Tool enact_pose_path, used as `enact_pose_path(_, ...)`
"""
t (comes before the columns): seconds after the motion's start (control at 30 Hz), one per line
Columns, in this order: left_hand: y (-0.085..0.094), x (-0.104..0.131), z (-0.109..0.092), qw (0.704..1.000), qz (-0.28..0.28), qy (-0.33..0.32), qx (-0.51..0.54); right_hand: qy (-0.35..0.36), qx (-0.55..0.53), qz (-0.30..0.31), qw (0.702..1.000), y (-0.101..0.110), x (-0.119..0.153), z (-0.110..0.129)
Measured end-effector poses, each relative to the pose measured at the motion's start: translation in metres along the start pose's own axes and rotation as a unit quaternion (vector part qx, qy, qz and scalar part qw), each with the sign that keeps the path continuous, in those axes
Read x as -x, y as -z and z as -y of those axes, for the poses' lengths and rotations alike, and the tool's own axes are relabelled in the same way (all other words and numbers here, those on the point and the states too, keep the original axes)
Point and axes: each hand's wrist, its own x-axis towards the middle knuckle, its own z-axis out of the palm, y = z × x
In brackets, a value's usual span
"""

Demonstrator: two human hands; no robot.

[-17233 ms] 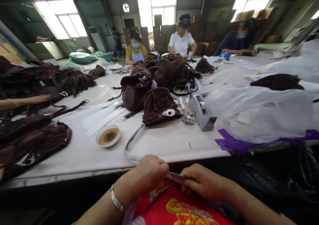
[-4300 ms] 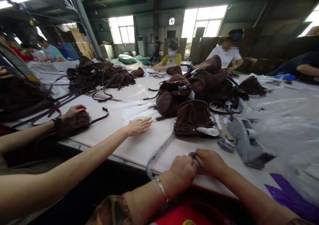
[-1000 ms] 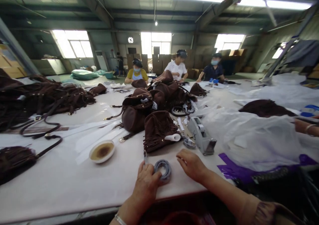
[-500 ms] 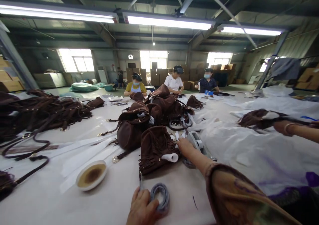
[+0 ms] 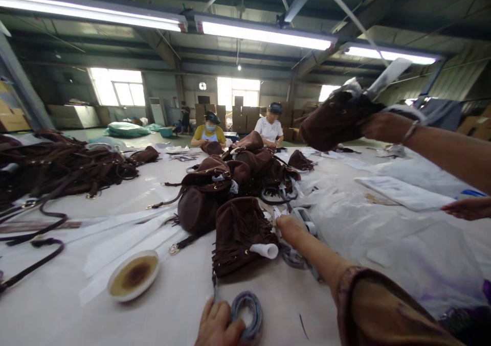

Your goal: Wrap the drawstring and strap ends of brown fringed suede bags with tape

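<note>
A dark brown fringed bag [image 5: 238, 228] lies on the table before me, with a roll of white paper [image 5: 266, 250] sticking out near its lower right. My left hand [image 5: 219, 323] is closed around a thin strap [image 5: 215, 287] that runs up to the bag's lower left corner. Beside that hand, touching its thumb, is a coiled grey wrapped strap [image 5: 251, 318]. At the bag's right edge, my right hand [image 5: 290, 228] is closed, its fingertips at a small white piece [image 5: 277, 213]; the grip itself is partly hidden. A grey tape dispenser [image 5: 305, 218] stands just beyond.
Brown bags [image 5: 245, 167] are piled ahead, with more bags and straps [image 5: 72, 172] at left. A white bowl of brownish liquid [image 5: 134, 275] stands front left. Clear plastic sheeting [image 5: 360, 228] covers the right. Someone's hand [image 5: 387, 127] holds up another bag [image 5: 337, 113]. Two people work opposite.
The neighbouring person on the right has lifted a brown bag from the table into the air. My hands stay almost where they were, at the fringed bag. The view has shifted slightly.
</note>
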Motion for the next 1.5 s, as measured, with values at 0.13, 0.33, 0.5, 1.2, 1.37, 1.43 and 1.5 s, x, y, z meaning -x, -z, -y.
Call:
enact_pose_path(0.13, 0.005, -0.003, -0.007, 0.999, 0.0, 0.04, 0.028, 0.019, -0.035, -0.063, 0.997, 0.002, 0.03, -0.006)
enact_pose_path(0.33, 0.02, -0.009, -0.016, 0.996, 0.021, 0.053, 0.067, 0.012, -0.116, -0.19, 0.975, 0.009, 0.067, -0.016)
enact_pose_path(0.5, 0.029, -0.013, -0.019, 0.994, 0.046, 0.065, 0.077, 0.007, -0.286, -0.364, 0.886, 0.013, 0.12, -0.008)
enact_pose_path(1.2, 0.071, -0.03, -0.02, 0.918, 0.1, 0.2, 0.329, -0.029, -0.19, -0.006, 0.981, -0.031, 0.176, 0.078)
enact_pose_path(1.37, 0.086, -0.039, -0.006, 0.76, 0.02, 0.332, 0.558, -0.029, -0.384, -0.034, 0.922, -0.035, 0.183, 0.084)
enact_pose_path(1.43, 0.084, -0.039, -0.002, 0.676, -0.022, 0.359, 0.643, -0.032, -0.53, -0.008, 0.847, -0.025, 0.184, 0.094)
enact_pose_path(1.5, 0.081, -0.038, -0.002, 0.605, -0.058, 0.374, 0.7, -0.022, -0.62, -0.007, 0.784, -0.01, 0.186, 0.108)
